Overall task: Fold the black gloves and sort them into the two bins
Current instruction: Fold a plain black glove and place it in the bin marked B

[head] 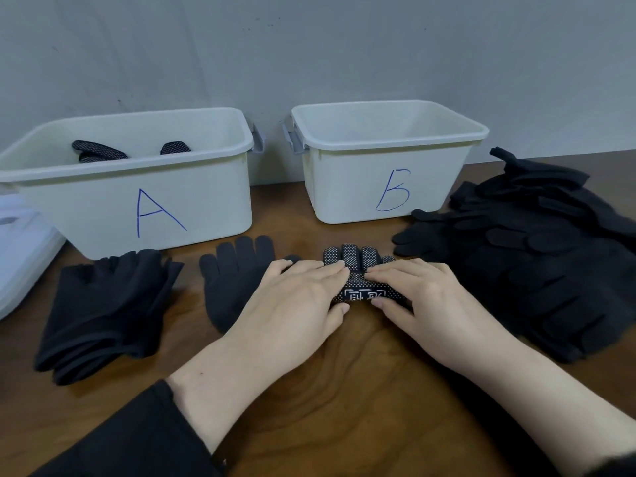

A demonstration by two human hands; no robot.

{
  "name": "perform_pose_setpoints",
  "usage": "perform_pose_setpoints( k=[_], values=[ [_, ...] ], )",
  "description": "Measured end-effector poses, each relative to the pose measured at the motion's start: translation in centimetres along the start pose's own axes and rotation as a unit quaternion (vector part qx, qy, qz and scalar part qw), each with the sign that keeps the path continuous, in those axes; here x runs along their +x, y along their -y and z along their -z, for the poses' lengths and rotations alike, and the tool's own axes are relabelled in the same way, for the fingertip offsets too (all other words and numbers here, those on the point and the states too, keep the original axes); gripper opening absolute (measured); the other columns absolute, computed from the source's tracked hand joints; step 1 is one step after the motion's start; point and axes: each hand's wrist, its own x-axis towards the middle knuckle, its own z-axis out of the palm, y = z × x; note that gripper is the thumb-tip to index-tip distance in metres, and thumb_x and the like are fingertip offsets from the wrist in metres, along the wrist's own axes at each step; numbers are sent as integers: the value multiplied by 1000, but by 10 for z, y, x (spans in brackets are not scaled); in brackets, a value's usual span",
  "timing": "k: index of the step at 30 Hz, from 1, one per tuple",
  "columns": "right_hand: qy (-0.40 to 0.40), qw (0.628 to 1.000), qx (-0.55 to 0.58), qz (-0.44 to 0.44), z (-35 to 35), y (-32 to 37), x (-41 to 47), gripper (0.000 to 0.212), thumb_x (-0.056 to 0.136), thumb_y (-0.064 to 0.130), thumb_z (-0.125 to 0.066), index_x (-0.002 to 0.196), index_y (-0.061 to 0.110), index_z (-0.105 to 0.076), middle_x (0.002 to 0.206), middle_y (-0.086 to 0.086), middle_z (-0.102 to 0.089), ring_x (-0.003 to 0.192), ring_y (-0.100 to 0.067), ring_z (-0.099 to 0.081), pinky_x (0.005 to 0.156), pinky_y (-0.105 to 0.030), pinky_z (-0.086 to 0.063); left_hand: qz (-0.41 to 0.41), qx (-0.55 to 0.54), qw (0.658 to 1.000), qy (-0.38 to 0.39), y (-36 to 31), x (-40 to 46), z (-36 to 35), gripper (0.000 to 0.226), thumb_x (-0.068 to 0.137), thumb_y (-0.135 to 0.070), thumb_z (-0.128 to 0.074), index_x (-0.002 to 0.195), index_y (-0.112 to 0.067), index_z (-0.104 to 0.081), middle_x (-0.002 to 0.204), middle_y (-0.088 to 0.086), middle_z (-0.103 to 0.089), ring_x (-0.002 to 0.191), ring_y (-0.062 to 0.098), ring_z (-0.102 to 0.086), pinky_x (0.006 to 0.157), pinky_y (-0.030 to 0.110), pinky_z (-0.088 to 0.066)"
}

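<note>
A black glove with white dots (354, 263) lies on the wooden table in front of bin B (389, 187). My left hand (296, 301) and my right hand (423, 297) both lie on it, fingers on top and thumbs at its near folded edge. A plain black glove (234, 277) lies flat just left of my left hand. Bin A (137, 208) holds dotted gloves (99, 151). Bin B looks empty from here.
A big pile of black gloves (537, 263) covers the table at the right. A stack of folded black gloves (103, 311) sits at the left in front of bin A. White trays (20, 256) stand at the left edge. A grey wall rises behind the bins.
</note>
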Motion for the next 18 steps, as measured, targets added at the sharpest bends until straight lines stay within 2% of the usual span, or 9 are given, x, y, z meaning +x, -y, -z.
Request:
perform_pose_setpoints(
  k=[3,6,9,11,14,16,18],
  values=[
    [-6,1000,2,-9,3,4,0,31,98,34,-62,127,28,-67,121,17,-67,117,-7,-55,105,-31,-35,5,-22,999,-29,4,1,0,47,101,-40,-45,148,-36,-41,150,-19,-44,137,5,-34,113,31,-16],
    [-5,1000,19,-14,10,7,-2,28,99,34,-60,127,33,-63,116,21,-64,114,0,-52,109,-27,-30,10,-56,998,-39,4,0,4,36,101,-37,-47,137,-37,-51,124,-20,-60,121,3,-44,107,28,-23],
    [12,996,78,-44,18,9,-7,23,98,37,-58,120,45,-56,106,26,-58,106,9,-44,100,-15,-30,12,-94,994,-57,-1,-5,10,31,101,-37,-46,131,-36,-54,99,-21,-55,101,-3,-39,102,24,-24],
    [40,991,121,-51,22,10,-9,19,98,40,-58,115,48,-56,101,21,-61,101,-1,-49,87,-19,-38,13,-120,991,-62,-3,-10,12,28,101,-37,-46,128,-37,-54,94,-22,-51,91,-6,-30,95,21,-23],
    [47,980,182,-62,32,13,-11,14,98,37,-59,107,46,-63,94,10,-68,84,-16,-61,77,-39,-52,33,-176,983,-39,-1,-13,15,26,100,-42,-46,126,-44,-52,95,-23,-52,97,-6,-34,87,19,-26],
    [46,972,212,-90,37,13,-9,14,99,34,-58,104,45,-67,93,12,-70,81,-12,-63,79,-37,-54,46,-199,978,-33,-1,-13,14,29,98,-45,-46,127,-48,-50,100,-20,-55,106,6,-40,88,22,-34],
    [35,977,182,-101,36,11,-8,18,100,34,-57,104,45,-70,97,18,-69,90,-4,-63,85,-30,-52,62,-200,977,-41,-4,-10,12,34,97,-47,-47,132,-47,-48,105,-18,-57,110,9,-42,93,26,-37]
  ],
)
